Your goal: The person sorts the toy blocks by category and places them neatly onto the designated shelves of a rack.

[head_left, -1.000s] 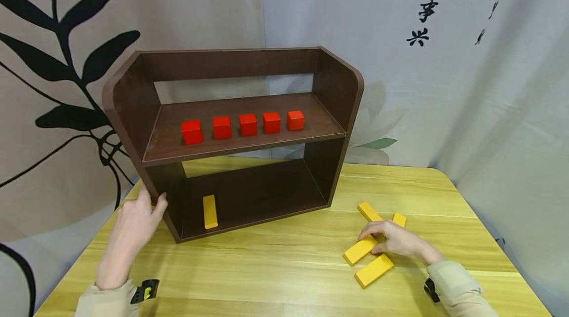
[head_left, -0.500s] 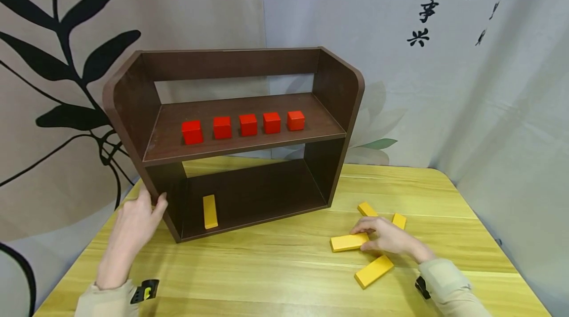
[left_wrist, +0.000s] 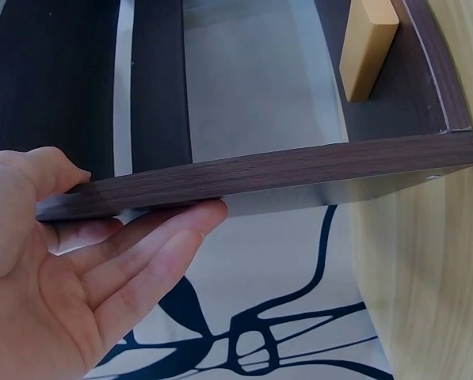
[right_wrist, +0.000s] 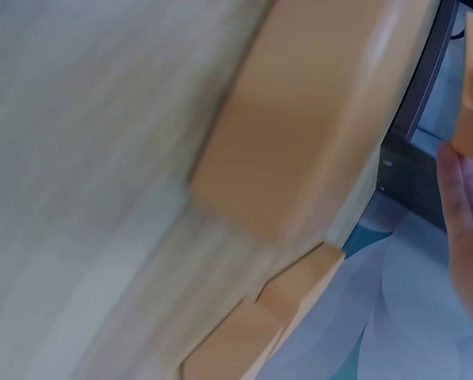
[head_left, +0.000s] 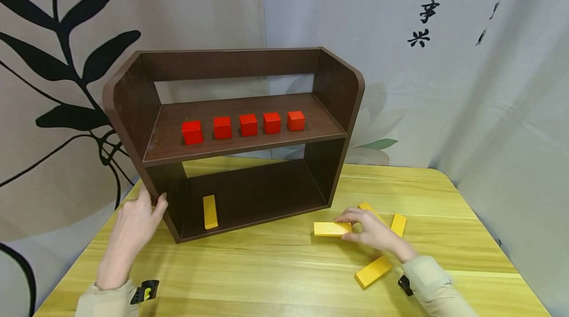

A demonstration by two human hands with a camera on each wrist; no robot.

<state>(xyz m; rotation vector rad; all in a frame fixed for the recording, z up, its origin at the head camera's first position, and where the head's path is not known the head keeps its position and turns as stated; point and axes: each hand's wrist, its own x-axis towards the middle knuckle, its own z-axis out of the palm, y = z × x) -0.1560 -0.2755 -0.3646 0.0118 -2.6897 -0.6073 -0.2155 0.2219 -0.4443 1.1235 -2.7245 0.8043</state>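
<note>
Two-tier dark brown wooden shelf unit (head_left: 231, 139) stands on the yellow wood-grain table (head_left: 275, 267), open front toward the person. Left hand (head_left: 133, 230) w/ straight fingers (left_wrist: 153, 257) under, thumb over the unit's left side panel edge; prob. steadies it, nothing carried. Right hand (head_left: 373, 230) pinches one end of a flat yellow rectangular wooden block (head_left: 332, 228), held level just above or on the table, btw. the shelf front and the loose blocks; right wrist view too blurred to confirm contact w/ the table. Three more yellow blocks (head_left: 373, 271) lie near the right hand; one yellow block on the lower shelf (head_left: 210, 211) sits at the left. Five red wooden cubes (head_left: 248, 124) in a row on the upper shelf, apart from each other.
</note>
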